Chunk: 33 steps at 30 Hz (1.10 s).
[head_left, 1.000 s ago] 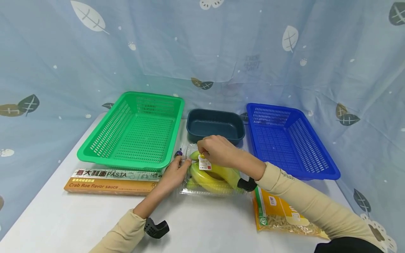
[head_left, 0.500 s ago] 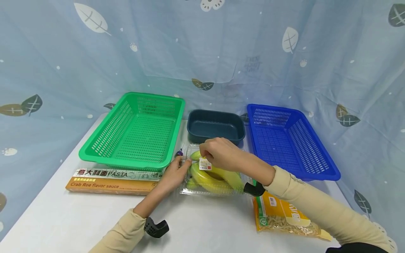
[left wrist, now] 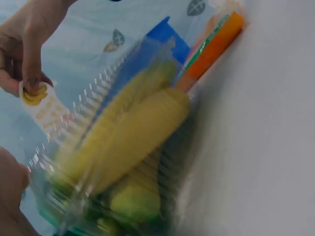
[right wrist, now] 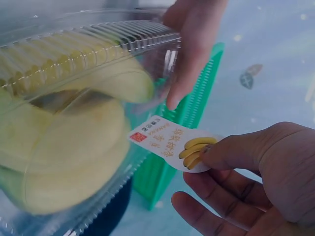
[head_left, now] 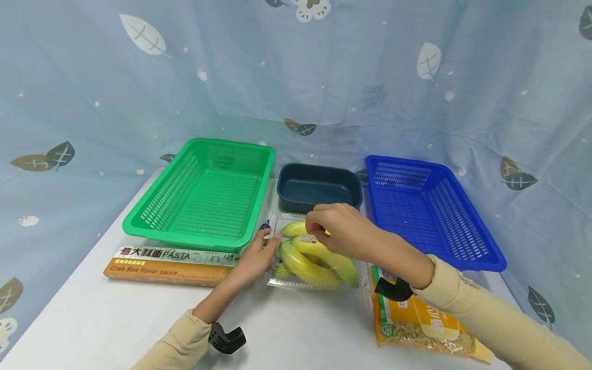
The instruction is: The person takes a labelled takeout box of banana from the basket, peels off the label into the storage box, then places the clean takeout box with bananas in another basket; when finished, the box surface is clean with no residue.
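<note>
A clear plastic container [head_left: 316, 283] with bananas [head_left: 310, 267] inside lies mid-table. My left hand [head_left: 256, 254] holds it by its left edge, thumb at the rim; some fingers are hidden. My right hand [head_left: 339, 226] is above the lid. Between thumb and index finger it pinches a white paper label [right wrist: 170, 142] printed with bananas; the other fingers are loosely curled. In the right wrist view the label's free end points toward the lid edge. Whether it still touches the plastic I cannot tell. The left wrist view is blurred, but shows the label [left wrist: 44, 110] raised beside the lid.
Behind the container stands a dark blue tub [head_left: 319, 186]. A green basket [head_left: 217, 200] is to the left, a blue basket [head_left: 407, 216] to the right. Pasta boxes [head_left: 162, 270] lie front left; a yellow food bag [head_left: 421, 324] lies under the right forearm.
My right hand has pulled right and a little toward me, and the label, flat and facing up before, now tilts with it. My left hand stays at the container's edge; the head view shifted slightly.
</note>
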Each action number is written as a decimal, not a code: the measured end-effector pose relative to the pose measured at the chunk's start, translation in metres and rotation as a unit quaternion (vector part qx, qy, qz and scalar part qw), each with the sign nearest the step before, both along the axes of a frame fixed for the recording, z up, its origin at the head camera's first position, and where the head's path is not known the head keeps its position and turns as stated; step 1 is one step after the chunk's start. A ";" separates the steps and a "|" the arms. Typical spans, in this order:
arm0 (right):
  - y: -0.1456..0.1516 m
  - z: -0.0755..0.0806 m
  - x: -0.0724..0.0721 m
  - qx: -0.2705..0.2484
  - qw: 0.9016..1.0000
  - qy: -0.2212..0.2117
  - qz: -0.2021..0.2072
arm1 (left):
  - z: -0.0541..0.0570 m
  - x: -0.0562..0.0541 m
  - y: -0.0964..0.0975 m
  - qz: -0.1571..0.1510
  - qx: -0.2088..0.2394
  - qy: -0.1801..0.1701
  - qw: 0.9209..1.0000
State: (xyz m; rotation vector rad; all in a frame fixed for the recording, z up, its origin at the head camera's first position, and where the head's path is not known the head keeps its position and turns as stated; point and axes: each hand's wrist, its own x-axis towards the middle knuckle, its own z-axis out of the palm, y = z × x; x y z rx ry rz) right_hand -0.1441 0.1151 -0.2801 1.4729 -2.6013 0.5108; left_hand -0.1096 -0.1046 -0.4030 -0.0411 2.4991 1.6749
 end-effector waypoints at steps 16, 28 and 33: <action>0.033 0.034 0.003 -0.044 0.996 0.074 -0.019 | 0.104 0.007 0.003 -0.145 -0.162 0.084 0.972; 0.044 0.047 -0.049 -0.027 0.995 0.064 -0.072 | 0.139 -0.080 -0.004 -0.149 -0.262 0.111 0.947; 0.045 0.041 -0.069 -0.022 0.994 0.052 -0.094 | 0.125 -0.112 0.000 -0.144 -0.316 0.115 0.931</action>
